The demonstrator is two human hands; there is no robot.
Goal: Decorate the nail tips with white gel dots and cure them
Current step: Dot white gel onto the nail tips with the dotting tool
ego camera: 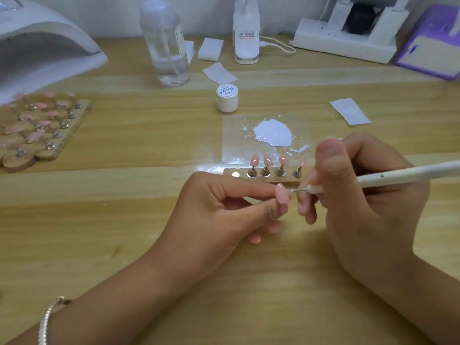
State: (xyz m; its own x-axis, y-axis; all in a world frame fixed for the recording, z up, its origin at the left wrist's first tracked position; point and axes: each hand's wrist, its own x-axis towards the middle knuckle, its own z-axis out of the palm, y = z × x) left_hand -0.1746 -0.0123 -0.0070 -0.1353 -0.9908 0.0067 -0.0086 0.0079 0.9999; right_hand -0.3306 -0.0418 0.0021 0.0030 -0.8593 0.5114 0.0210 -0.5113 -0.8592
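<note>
Your left hand (224,205) pinches a pink nail tip (283,194) between thumb and forefinger above the wooden table (124,220). Your right hand (361,195) grips a white dotting tool (398,174), its metal point at the tip's right edge. Just behind, four more pink tips (282,160) stand on a wooden strip (256,180). Beyond them a puddle of white gel (272,133) lies on a clear sheet (234,150), then a closed white jar (227,98). The curing lamp (37,46) sits far left.

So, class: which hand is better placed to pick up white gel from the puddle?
Right. The right hand grips the dotting tool, and the white gel puddle lies just beyond it. The left hand is occupied pinching a pink nail tip.
</note>
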